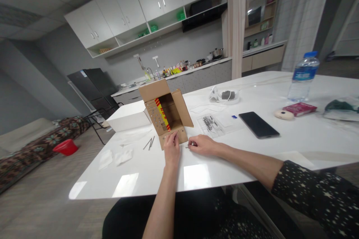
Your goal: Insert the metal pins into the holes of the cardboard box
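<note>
Open cardboard box [165, 117] stands on the white bench [252, 153]. Left hand [171, 145] rests fingers on the box's front flap, gripping nothing. Right hand [202, 145], just right of the box, pinches a small metal piece (too small to identify). Loose nails [148, 143] lie left of the box.

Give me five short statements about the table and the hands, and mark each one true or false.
1. The left hand touches the cardboard box. True.
2. The box is closed. False: its flaps stand open.
3. A black phone lies flat on the white table. True.
4. The water bottle lies on its side. False: it stands upright.
5. The right hand rests on the phone. False: it is beside the box, pinching something small.
</note>
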The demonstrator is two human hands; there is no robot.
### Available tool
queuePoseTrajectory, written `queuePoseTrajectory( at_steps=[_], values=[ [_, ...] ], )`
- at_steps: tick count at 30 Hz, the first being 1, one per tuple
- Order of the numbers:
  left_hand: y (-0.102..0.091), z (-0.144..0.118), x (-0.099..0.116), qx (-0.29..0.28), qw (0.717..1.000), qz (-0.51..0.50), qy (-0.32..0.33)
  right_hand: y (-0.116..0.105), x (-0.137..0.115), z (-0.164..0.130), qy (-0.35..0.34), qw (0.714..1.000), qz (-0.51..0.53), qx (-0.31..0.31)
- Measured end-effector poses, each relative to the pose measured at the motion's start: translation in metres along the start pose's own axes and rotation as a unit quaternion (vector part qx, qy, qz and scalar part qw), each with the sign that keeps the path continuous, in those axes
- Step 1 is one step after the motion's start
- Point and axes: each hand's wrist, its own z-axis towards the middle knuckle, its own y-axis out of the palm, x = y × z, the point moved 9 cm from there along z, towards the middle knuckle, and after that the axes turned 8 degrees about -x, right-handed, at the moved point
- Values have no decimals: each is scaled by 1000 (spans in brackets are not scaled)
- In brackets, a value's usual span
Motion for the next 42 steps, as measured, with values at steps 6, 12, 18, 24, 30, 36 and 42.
queuePoseTrajectory(
  at_steps=[6, 12, 18, 24, 30, 36, 42],
  values=[
    [0, -1, 3, -6, 1000, 2, 8, -2, -2, -1, 8, 1000, -4, -3],
    [3, -1, 1, -13, 1000, 0, 7, 0, -1, 0, 13, 1000, -9, -5],
    [5, -3, 2, -36, 999, -1, 5, 0, 2, 1, 15, 1000, -9, -5],
    [4, -4, 5, -54, 998, -27, -11, 0, 1, 0, 9, 1000, -8, -2],
    [3, -3, 6, -52, 998, -29, -15, -1, -2, -1, 7, 1000, -9, -7],
    [4, -3, 4, -50, 998, -43, -11, -3, -3, -2, 16, 1000, -19, -13],
    [5, -3, 3, -49, 998, -48, -12, -2, -2, -1, 15, 1000, -23, -11]
  ],
)
